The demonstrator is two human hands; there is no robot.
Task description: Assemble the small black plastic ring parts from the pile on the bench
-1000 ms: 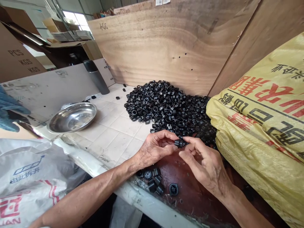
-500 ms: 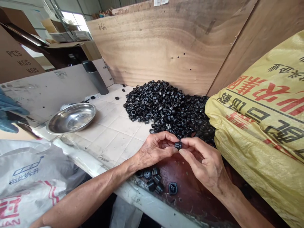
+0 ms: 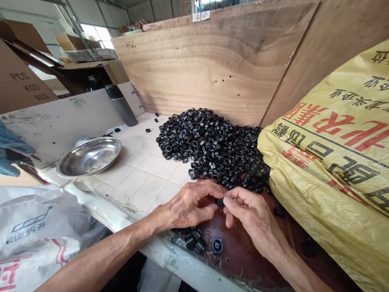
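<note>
Between the fingertips of both hands is a small black plastic cap (image 3: 220, 202), partly covered by the fingers. My left hand (image 3: 190, 205) pinches it from the left with thumb and forefinger. From the right, my right hand (image 3: 247, 209) grips the same piece, fingers curled. Just beyond the hands rises a big heap of black plastic rings (image 3: 206, 142). Below them, a single round black cap (image 3: 217, 245) lies on the dark red surface (image 3: 240, 259), beside a small cluster of black caps (image 3: 195, 240) partly hidden by my left hand.
A steel bowl (image 3: 89, 158) and a dark grey flask (image 3: 121, 106) stand at the left of the tiled table. A yellow woven sack (image 3: 328, 162) borders the right side. Wooden boards (image 3: 194, 69) close off the back. A white sack (image 3: 45, 235) sits at lower left.
The view has shifted slightly, so the scene sits lower. My right hand has turned and its fingers have closed further over the black cap, which is now more hidden.
</note>
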